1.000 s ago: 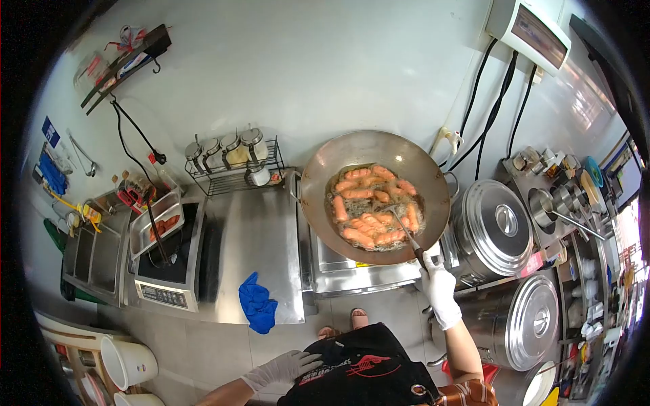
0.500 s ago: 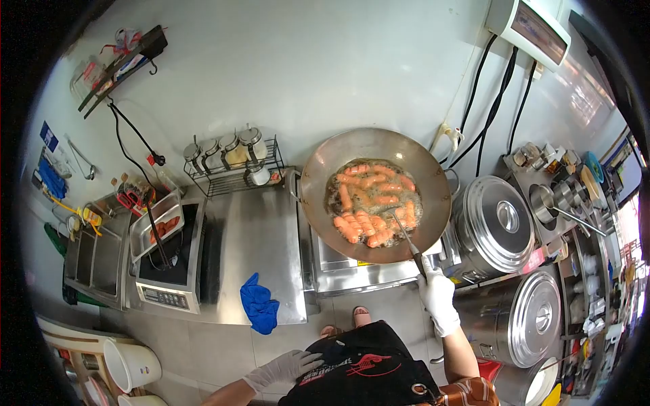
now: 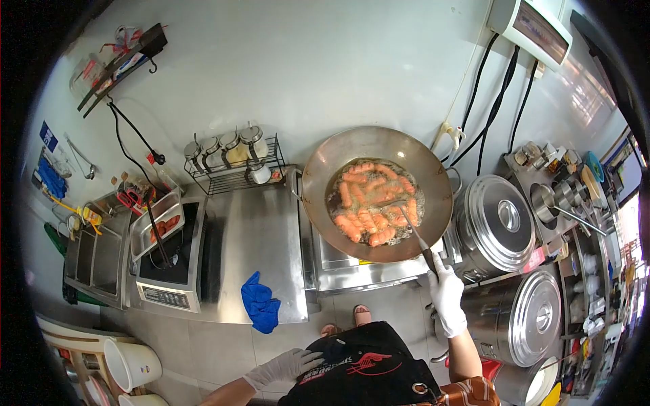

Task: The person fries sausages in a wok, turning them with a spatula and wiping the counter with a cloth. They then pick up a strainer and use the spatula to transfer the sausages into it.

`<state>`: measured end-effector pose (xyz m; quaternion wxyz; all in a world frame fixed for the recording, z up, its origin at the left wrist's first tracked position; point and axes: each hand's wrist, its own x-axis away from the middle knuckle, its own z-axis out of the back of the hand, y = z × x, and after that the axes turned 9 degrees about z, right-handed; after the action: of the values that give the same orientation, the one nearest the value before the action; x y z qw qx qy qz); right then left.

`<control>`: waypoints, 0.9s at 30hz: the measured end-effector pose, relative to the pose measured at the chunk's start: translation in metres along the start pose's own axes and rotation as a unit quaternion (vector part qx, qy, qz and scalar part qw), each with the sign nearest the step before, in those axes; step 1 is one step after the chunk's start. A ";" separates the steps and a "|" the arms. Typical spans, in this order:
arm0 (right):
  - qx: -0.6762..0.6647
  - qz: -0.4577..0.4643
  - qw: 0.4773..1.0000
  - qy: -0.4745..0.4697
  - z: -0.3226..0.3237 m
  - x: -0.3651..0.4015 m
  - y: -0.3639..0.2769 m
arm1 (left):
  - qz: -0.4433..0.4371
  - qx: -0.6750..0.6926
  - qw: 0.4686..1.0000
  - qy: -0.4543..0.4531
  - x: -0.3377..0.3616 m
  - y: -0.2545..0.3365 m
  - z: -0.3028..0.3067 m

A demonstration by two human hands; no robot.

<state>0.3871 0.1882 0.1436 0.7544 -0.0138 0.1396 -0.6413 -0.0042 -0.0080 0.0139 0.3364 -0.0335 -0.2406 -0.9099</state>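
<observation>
Left of centre, a steel counter (image 3: 264, 230) bears a cooktop (image 3: 167, 272) at left, a wire rack (image 3: 230, 184) at top and a blue cloth (image 3: 259, 306) at bottom.

We wear white gloves (image 3: 448, 298), a black apron (image 3: 365, 384) with red print (image 3: 374, 365) at bottom centre, a striped rust sleeve (image 3: 467, 391).

orange-red sausages (image 3: 366, 220) in foaming oil (image 3: 334, 201) inside wok (image 3: 379, 140); dark-handled utensil (image 3: 421, 242) tilted, tip among them

From the wearer's head, a wide-angle camera looks forward and steeply down past a black apron (image 3: 365, 345). A wok (image 3: 379, 143) sits near mid-frame, worktop (image 3: 257, 233) to the left.
</observation>
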 end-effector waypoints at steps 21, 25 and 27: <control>-0.107 -0.017 0.993 -0.043 0.053 0.043 -0.005 | -0.029 0.029 0.999 -0.005 -0.005 -0.009 -0.011; -0.124 0.022 0.992 -0.007 0.014 0.031 -0.008 | -0.002 0.004 1.000 0.002 -0.001 0.000 -0.007; -0.117 0.025 0.993 0.001 -0.003 0.021 -0.011 | 0.005 0.007 1.000 0.002 0.000 0.002 -0.012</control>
<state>0.3785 0.1658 0.1391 0.7633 -0.0983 0.2148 -0.6013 -0.0021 -0.0150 0.0043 0.3411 -0.0308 -0.2463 -0.9067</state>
